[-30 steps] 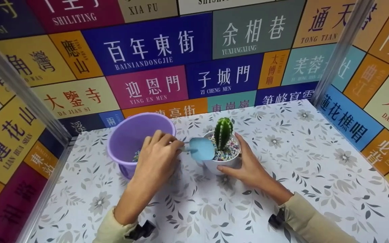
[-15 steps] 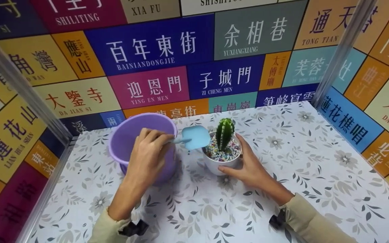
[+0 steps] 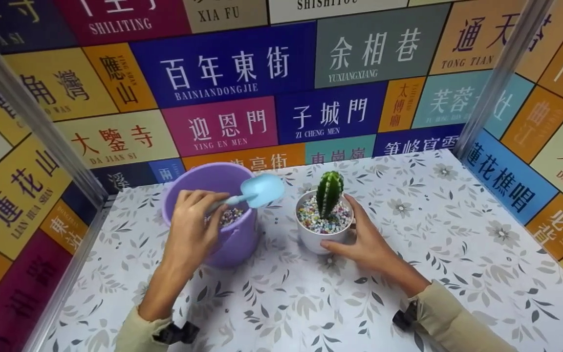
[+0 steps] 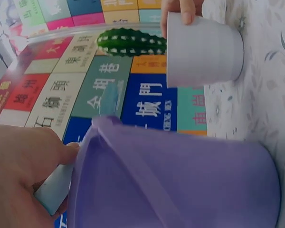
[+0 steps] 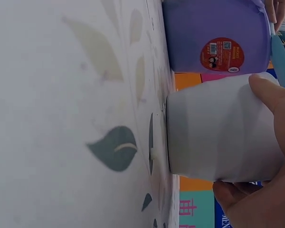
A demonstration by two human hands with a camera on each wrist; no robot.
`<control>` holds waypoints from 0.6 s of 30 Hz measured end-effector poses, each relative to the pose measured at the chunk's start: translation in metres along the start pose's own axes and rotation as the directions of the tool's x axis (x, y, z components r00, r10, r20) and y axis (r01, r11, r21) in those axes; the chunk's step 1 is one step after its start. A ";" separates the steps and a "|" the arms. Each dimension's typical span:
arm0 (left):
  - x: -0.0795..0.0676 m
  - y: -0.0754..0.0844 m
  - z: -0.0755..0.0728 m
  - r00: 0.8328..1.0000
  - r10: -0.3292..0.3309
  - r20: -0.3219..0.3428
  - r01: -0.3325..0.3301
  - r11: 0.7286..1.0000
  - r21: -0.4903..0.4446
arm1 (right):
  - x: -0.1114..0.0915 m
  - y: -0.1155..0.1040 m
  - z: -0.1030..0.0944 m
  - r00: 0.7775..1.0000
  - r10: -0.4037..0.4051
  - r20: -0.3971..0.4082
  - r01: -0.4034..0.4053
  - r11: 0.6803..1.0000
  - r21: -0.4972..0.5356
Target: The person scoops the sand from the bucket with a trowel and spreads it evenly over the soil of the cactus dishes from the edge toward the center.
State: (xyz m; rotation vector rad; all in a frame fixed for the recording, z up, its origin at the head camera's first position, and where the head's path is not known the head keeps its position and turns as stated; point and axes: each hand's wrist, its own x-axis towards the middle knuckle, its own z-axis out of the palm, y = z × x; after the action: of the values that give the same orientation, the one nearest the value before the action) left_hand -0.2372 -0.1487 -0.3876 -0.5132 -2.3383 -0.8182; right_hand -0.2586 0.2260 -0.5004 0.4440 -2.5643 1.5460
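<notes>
My left hand [image 3: 191, 234] grips the handle of a light blue toy shovel [image 3: 263, 189], its blade above the right rim of a purple bucket [image 3: 235, 244]. Multicoloured pebbles [image 3: 231, 216] lie inside the bucket; my hand hides part of them. To the right, my right hand [image 3: 367, 237] holds a white pot [image 3: 318, 239] around its right side, thumb at the front. A green cactus [image 3: 329, 194] stands upright in the pot, with small coloured pebbles around its base. In the right wrist view the pot [image 5: 223, 128] rests on the table beside the bucket [image 5: 213, 35].
A white cloth with grey leaves and flowers covers the table [image 3: 281, 303]. Behind it rises a wall [image 3: 223, 63] of coloured name panels, with clear strips along the corners. A red round sticker [image 5: 222, 55] is on the bucket's side.
My left hand has moved left with the shovel, from the pot's edge to above the bucket's rim. The right hand keeps its hold on the pot.
</notes>
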 end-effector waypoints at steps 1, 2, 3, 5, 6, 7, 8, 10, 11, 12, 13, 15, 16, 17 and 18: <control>-0.001 -0.002 -0.002 1.000 -0.011 -0.005 0.011 1.000 -0.004 | 0.000 0.000 -0.001 1.000 -0.002 0.003 0.002 1.000 0.000; -0.001 -0.005 -0.004 1.000 -0.020 -0.011 0.020 1.000 -0.007 | 0.001 0.000 -0.002 1.000 -0.005 0.006 0.005 1.000 0.001; -0.002 -0.008 -0.006 0.999 -0.028 -0.017 0.028 1.000 -0.009 | 0.001 -0.001 -0.003 1.000 -0.009 0.007 0.009 1.000 -0.002; -0.003 -0.013 -0.008 0.999 -0.041 -0.027 0.040 0.999 -0.011 | 0.002 -0.001 -0.005 1.000 -0.018 0.005 0.018 1.000 -0.014; -0.004 -0.016 -0.009 0.998 -0.046 -0.032 0.045 0.999 -0.012 | 0.002 -0.002 -0.006 1.000 -0.025 0.003 0.025 0.999 -0.020; -0.005 -0.018 -0.011 0.998 -0.053 -0.035 0.053 0.999 -0.014 | 0.002 -0.002 -0.007 1.000 -0.031 0.002 0.031 0.999 -0.027; -0.005 -0.021 -0.012 0.997 -0.061 -0.037 0.060 0.998 -0.015 | 0.002 -0.003 -0.009 0.999 -0.034 0.000 0.034 0.999 -0.035; -0.006 -0.025 -0.014 0.996 -0.077 -0.035 0.077 0.997 -0.017 | 0.002 -0.004 -0.011 0.999 -0.037 0.000 0.037 0.998 -0.054; -0.006 -0.026 -0.015 0.996 -0.087 -0.032 0.086 0.996 -0.016 | 0.002 -0.005 -0.012 0.999 -0.039 0.001 0.039 0.997 -0.061; -0.006 -0.028 -0.016 0.995 -0.095 -0.027 0.095 0.995 -0.015 | 0.002 -0.006 -0.013 0.999 -0.042 0.002 0.042 0.997 -0.066; -0.007 -0.029 -0.017 0.994 -0.105 -0.020 0.105 0.994 -0.013 | 0.001 -0.006 -0.014 0.999 -0.047 0.004 0.047 0.997 -0.067; -0.006 -0.032 -0.019 0.993 -0.121 -0.005 0.121 0.993 -0.008 | 0.001 -0.007 -0.015 0.998 -0.064 0.000 0.064 0.996 -0.063; -0.006 -0.033 -0.020 0.992 -0.129 0.004 0.129 0.992 -0.006 | 0.002 -0.008 -0.015 0.997 -0.075 -0.003 0.075 0.996 -0.055; -0.006 -0.034 -0.022 0.990 -0.138 0.012 0.138 0.990 -0.005 | 0.002 -0.008 -0.016 0.996 -0.086 -0.009 0.086 0.995 -0.041; -0.006 -0.036 -0.023 0.989 -0.146 0.018 0.146 0.989 -0.005 | 0.002 -0.009 -0.016 0.995 -0.097 -0.017 0.097 0.995 -0.027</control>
State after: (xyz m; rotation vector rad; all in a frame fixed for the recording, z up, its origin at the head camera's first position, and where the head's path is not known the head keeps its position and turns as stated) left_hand -0.2421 -0.1910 -0.3925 -0.3566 -2.4125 -0.8914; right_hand -0.2585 0.2362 -0.4848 0.5405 -2.5063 1.4754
